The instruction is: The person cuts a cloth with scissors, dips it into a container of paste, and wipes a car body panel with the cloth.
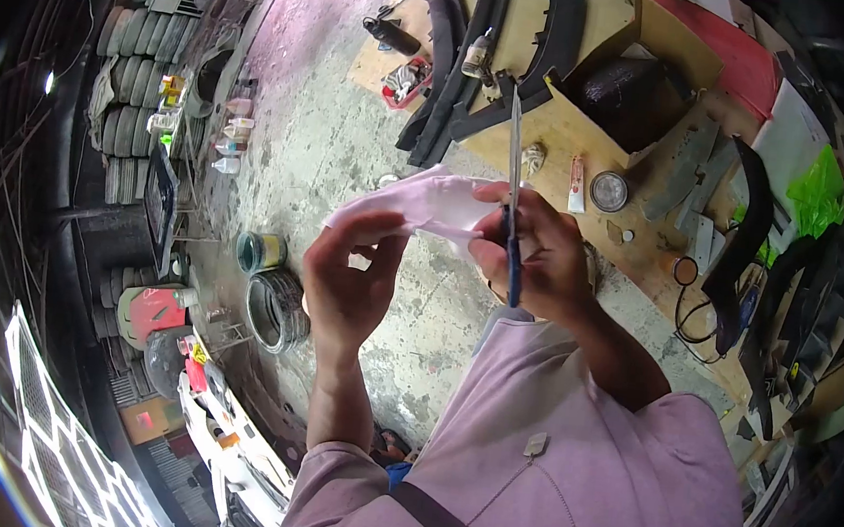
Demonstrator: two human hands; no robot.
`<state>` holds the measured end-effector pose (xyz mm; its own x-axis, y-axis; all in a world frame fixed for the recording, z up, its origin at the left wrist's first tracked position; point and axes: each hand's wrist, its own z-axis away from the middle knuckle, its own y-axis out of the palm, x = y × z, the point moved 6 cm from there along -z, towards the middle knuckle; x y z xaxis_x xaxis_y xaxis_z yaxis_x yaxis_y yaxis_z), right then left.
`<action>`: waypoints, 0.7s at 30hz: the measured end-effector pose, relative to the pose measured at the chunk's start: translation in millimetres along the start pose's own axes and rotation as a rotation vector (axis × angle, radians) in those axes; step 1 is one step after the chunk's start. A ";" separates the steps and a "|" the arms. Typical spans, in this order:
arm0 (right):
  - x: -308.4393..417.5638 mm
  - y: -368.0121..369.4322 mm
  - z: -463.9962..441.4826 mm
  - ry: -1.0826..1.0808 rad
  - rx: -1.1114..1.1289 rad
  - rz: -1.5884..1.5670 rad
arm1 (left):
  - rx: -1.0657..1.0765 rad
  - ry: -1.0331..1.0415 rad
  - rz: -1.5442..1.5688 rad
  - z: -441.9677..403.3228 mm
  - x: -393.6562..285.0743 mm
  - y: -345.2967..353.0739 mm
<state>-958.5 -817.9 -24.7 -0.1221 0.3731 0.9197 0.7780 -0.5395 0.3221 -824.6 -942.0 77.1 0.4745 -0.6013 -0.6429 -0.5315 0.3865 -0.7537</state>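
Observation:
A thin pale pink cloth (432, 202) is stretched between my two hands above the concrete floor. My left hand (351, 267) pinches its left end, the fingertips pressed together. In my right hand (539, 249) is a pair of scissors (515, 141) with dark blue handles. The blades point up and away from me, over the edge of the workbench. Fingertips of the same hand also touch the right end of the cloth. How the fingers sit in the scissor handles is partly hidden.
The wooden workbench (497, 148) carries a cardboard box (688, 36), curved black trim pieces (557, 34), a tube (577, 182), a round tin (609, 192) and a green plastic bag (818, 193). Left on the floor stand a bucket (260, 251) and stacked tyres (277, 311).

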 end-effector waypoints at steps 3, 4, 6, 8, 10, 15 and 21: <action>6.9 -6.0 -4.0 0.171 0.115 -0.169 | -0.025 0.005 -0.059 0.8 0.2 2.6; 6.5 -7.9 -8.9 0.187 0.133 -0.208 | -0.025 0.132 -0.141 -0.3 -5.1 3.9; 5.9 -11.9 -18.5 0.222 0.166 -0.286 | 0.010 0.243 -0.307 -4.2 -18.2 -0.8; 1.6 -12.8 -24.9 0.254 0.131 -0.456 | 0.262 0.141 -0.231 -4.3 -7.6 3.8; 1.5 -18.5 -29.3 0.293 0.149 -0.421 | 0.288 0.112 -0.185 -6.8 -3.5 1.9; -13.8 -26.4 -30.8 0.394 0.081 -0.524 | 0.396 0.128 0.332 -16.4 0.5 6.5; -1.9 -12.6 -27.4 0.317 0.060 -1.012 | 0.415 -0.124 1.224 -8.2 24.2 41.2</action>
<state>-985.0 -832.4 -24.3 -0.8778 0.4094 0.2487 0.2522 -0.0465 0.9666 -840.8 -946.4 31.6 -0.0887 0.3540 -0.9310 -0.4178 0.8353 0.3574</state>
